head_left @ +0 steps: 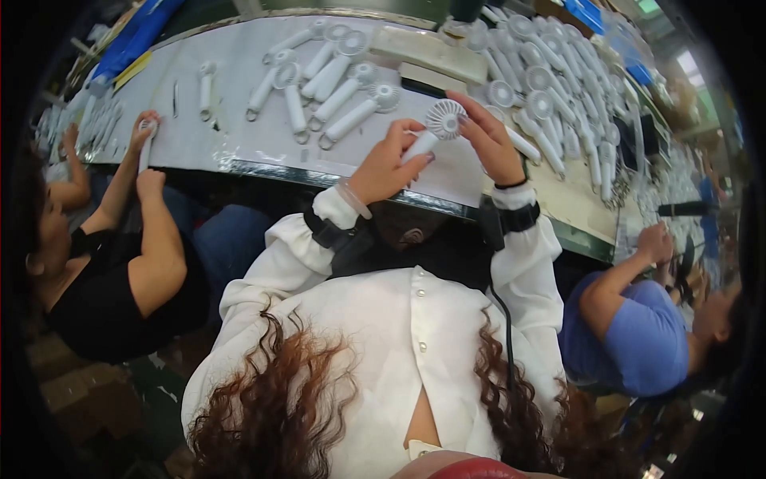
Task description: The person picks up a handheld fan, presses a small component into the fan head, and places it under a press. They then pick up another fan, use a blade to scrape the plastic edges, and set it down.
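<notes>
Holding a small white handheld fan [435, 128] just above centre of the frame, the left hand [388, 164] wraps closed around its handle while the right hand [491, 140] pinches the round head with its fingertips. Both hover over the pale table [231, 140]. More white fans [327, 80] lie in a cluster at upper centre, another heap [558, 88] at upper right.

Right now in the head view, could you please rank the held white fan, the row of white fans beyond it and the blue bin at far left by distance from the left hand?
1. Held white fan, in the left hand itself.
2. Row of white fans, up and left on the table.
3. Blue bin, far upper left.
</notes>
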Tool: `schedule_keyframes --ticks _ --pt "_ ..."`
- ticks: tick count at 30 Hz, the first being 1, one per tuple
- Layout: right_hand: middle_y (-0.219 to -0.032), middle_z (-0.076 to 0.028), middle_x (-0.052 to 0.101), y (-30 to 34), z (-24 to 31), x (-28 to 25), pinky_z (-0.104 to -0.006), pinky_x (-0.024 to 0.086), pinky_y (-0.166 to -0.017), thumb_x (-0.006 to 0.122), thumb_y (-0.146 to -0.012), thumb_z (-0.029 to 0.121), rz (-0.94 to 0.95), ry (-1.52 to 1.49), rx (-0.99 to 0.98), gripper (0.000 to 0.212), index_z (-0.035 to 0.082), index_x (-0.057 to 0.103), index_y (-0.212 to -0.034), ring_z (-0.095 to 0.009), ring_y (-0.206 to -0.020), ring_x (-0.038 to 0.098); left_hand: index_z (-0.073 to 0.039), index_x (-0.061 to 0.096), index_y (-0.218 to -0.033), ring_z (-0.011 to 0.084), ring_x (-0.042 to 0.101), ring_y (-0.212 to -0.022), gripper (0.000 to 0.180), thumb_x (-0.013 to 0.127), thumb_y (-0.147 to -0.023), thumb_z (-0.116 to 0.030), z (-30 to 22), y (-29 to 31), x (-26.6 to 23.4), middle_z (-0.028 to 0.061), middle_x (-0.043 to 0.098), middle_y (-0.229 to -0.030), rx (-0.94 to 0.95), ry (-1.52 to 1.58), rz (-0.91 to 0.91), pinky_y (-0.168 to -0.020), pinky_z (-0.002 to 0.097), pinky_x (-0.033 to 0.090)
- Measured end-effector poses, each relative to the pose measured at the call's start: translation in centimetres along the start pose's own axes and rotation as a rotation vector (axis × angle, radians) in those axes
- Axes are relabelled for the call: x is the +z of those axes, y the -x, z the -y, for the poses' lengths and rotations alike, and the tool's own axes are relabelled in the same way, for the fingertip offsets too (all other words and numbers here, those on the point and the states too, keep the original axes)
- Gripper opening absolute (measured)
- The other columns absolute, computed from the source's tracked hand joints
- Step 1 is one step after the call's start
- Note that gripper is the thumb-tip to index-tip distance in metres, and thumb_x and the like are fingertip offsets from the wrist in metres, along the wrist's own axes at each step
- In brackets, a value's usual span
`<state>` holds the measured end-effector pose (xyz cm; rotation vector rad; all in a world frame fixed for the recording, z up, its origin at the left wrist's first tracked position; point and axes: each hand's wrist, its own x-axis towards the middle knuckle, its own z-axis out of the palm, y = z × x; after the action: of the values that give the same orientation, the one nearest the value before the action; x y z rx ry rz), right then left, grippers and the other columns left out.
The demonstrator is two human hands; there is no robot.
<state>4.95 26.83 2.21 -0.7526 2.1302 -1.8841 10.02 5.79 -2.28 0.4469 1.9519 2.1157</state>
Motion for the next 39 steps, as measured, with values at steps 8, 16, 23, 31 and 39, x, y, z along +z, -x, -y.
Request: schedule_keyframes --ticks 8,16,23,31,39 --pt "-0.130 -0.013 0.055 1.7 -0.4 0.2 -0.0312 0.042 -0.100 0.043 -0.101 0.018 -0.182 -0.005 0.004 0.041 0.000 0.043 -0.137 -0.018 -0.114 0.056 -0.004 0.047 -0.125 0.0318 0.059 -0.099 0.039 0.056 -0.087 -0.004 1.6 1.5 -3.0 0.0155 0.060 -0.112 0.433 -0.743 -0.239 -0.086 0.0369 0.046" --pt "-0.119 -0.010 0.062 4.7 0.0 -3.3 -0.0293 0.044 -0.096 0.047 -0.100 0.014 -0.410 0.030 -0.029 0.031 -0.002 0.054 -0.126 -0.016 -0.109 0.059 -0.005 0.055 -0.121 0.0349 0.056 -0.102 0.041 0.058 -0.081 0.000 2.5 1.8 -5.1 0.0151 0.060 -0.111 0.474 -0.920 -0.298 -0.089 0.0394 0.044" --pt "-0.102 -0.008 0.069 7.6 -1.0 -10.0 -0.0297 0.050 -0.083 0.058 -0.092 0.012 -0.591 0.353 0.030 0.025 0.001 0.062 -0.114 -0.017 -0.092 0.064 -0.005 0.056 -0.119 0.0336 0.056 -0.101 0.038 0.061 -0.082 -0.003 1.6 0.8 -5.3 0.0132 0.061 -0.110 0.308 -1.120 -0.291 -0.088 0.0390 0.045" --pt "-0.096 -0.012 0.068 5.7 -3.4 -9.0 -0.0426 0.048 -0.078 0.070 -0.075 0.015 -0.327 1.343 -0.180 0.035 0.008 0.065 -0.109 -0.033 -0.085 0.062 -0.003 0.056 -0.118 0.0337 0.056 -0.102 0.037 0.065 -0.082 -0.010 1.5 0.9 -5.4 0.0139 0.061 -0.110 0.352 -1.151 -0.335 -0.089 0.0403 0.044" --pt "-0.106 -0.007 0.066 5.5 -2.0 -9.2 -0.0317 0.048 -0.083 0.058 -0.094 0.023 -0.200 0.736 0.299 0.033 0.003 0.059 -0.120 -0.017 -0.095 0.061 -0.004 0.056 -0.117 0.0329 0.054 -0.106 0.038 0.067 -0.081 -0.012 0.2 0.7 -5.0 0.0126 0.060 -0.112 0.445 -1.039 -0.414 -0.091 0.0404 0.043"
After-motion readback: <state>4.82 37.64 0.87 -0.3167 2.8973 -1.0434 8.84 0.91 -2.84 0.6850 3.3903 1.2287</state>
